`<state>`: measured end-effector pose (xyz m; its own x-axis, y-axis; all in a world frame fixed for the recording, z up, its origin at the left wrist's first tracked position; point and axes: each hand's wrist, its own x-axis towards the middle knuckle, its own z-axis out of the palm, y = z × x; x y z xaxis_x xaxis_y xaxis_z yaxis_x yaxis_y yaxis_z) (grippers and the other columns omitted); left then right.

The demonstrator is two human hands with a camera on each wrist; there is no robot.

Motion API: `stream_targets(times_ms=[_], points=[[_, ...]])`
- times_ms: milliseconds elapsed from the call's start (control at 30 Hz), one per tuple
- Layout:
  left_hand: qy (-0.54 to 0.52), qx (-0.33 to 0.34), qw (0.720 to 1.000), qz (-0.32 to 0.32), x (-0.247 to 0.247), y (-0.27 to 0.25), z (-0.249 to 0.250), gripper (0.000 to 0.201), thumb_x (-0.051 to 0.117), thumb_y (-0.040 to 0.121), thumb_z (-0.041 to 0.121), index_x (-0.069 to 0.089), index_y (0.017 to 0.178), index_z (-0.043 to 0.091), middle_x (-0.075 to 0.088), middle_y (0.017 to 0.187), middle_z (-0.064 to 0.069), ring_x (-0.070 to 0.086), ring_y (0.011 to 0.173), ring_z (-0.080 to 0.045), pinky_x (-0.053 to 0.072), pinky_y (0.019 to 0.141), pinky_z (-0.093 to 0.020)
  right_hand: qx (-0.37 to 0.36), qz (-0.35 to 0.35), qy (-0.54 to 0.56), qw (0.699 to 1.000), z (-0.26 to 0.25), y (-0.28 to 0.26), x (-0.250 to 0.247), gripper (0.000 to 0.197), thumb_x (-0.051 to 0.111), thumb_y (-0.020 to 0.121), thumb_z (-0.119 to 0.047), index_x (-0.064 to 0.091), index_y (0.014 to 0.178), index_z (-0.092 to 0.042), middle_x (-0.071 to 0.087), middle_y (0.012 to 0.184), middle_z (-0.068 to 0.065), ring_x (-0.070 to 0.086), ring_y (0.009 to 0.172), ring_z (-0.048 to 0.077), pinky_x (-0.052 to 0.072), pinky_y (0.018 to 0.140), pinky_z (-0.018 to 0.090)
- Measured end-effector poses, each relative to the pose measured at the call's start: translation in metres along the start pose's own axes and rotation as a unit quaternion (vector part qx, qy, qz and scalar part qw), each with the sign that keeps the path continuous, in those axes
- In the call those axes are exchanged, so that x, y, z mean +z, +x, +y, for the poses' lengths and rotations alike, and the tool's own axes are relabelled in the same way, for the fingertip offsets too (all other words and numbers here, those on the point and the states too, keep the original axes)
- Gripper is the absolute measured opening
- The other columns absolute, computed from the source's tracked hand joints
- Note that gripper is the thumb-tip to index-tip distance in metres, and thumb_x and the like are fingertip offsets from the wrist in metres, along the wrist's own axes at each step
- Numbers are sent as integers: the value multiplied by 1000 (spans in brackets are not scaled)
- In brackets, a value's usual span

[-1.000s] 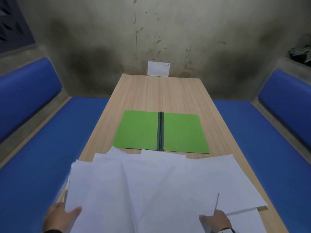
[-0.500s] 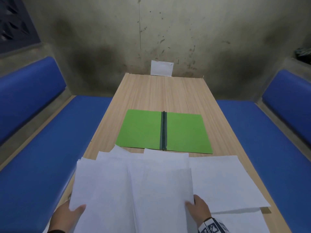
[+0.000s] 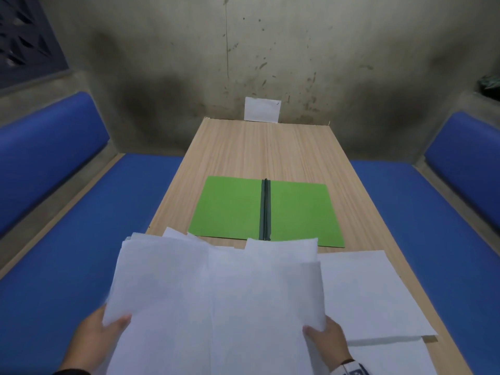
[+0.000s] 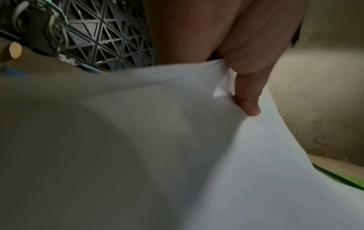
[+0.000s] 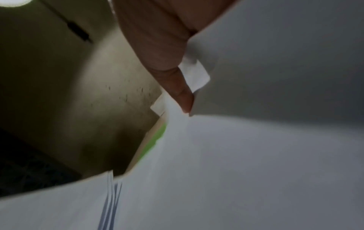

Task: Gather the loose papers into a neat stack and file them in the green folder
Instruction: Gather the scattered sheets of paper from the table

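Note:
A sheaf of white papers [image 3: 216, 299] is lifted off the near end of the table, fanned unevenly. My left hand [image 3: 100, 334] grips its lower left edge, thumb on top; in the left wrist view the thumb [image 4: 248, 96] pinches the papers [image 4: 177, 155]. My right hand [image 3: 324, 339] grips the lower right edge, and in the right wrist view its thumb [image 5: 177, 87] presses on the papers [image 5: 236, 155]. The green folder [image 3: 230, 209] lies open and flat in the middle of the table, dark spine upward. Two loose sheets [image 3: 373, 293] lie on the table at the right.
The wooden table [image 3: 265, 150] runs away from me to a stained wall, with a small white card [image 3: 262, 109] propped at its far end. Blue cushioned benches [image 3: 67, 253] flank both sides. A dark plastic crate [image 4: 102, 38] shows in the left wrist view.
My right hand moved left from the far right sheets and took hold of the sheaf's right edge. The sheaf has been drawn narrower and lifted between both hands.

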<state>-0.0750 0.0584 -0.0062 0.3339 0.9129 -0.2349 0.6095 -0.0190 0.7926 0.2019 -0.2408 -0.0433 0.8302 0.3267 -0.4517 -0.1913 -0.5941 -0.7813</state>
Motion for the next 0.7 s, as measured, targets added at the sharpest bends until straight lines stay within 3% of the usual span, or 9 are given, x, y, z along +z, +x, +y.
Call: stream_targets(times_ms=[33,67,133,233,400,467,533,633,700], points=[[-11,3,1000,-2,-3,-2,3,29,70,76,10,64,105,6,64,107,-17,57,100,-34,42,90,-44,-3,16,14,1000,-2,0,-8,17,66,74,7,67,79,-10,67,97,24,61,92,29,46,66,22],[-28,8,1000,-5,-7,-4,6,21,69,78,8,64,98,8,65,102,-18,58,93,-32,43,86,-43,-15,35,30,999,-4,0,-18,20,64,75,9,66,71,-11,66,91,24,61,91,29,45,59,17],[-48,22,999,-10,-12,-5,8,16,66,80,4,64,95,7,66,99,-18,59,89,-30,44,82,-41,-32,62,72,995,-14,-3,-40,10,63,77,10,67,84,3,60,88,20,56,90,25,43,65,23],[-67,28,997,7,-18,-4,10,27,69,78,6,65,105,3,67,103,-20,60,99,-34,46,88,-45,-21,112,114,987,-17,0,-75,23,62,79,8,60,101,11,60,102,28,49,92,23,38,80,34],[-132,22,991,0,-25,-2,19,42,77,62,24,65,100,11,69,100,-13,62,99,-32,45,96,-51,26,180,206,961,-3,3,-111,41,64,81,-1,53,120,4,55,126,28,52,99,30,38,103,47],[-148,20,989,-20,-25,-1,23,37,78,68,18,64,102,10,69,102,-13,62,99,-32,45,95,-50,28,183,244,952,-2,2,-119,46,64,81,-5,50,125,4,53,130,25,52,105,31,35,105,48],[-154,25,987,-40,-25,-1,28,35,78,68,20,65,98,9,70,96,-12,63,94,-32,48,88,-45,23,176,270,946,-2,1,-122,51,65,81,-7,47,128,2,51,133,22,50,112,32,33,107,48],[-124,64,988,-66,-21,2,34,49,75,52,34,67,92,9,74,79,0,66,84,-27,53,73,-33,6,158,301,940,-7,-4,-119,61,68,76,-10,44,131,1,51,131,16,45,124,37,31,109,47],[-116,93,987,-61,-19,0,42,31,78,62,17,66,89,6,71,63,12,63,78,-25,50,60,-14,1,148,319,936,-10,-7,-115,55,64,80,-2,44,131,3,53,127,19,48,119,35,31,109,45]])
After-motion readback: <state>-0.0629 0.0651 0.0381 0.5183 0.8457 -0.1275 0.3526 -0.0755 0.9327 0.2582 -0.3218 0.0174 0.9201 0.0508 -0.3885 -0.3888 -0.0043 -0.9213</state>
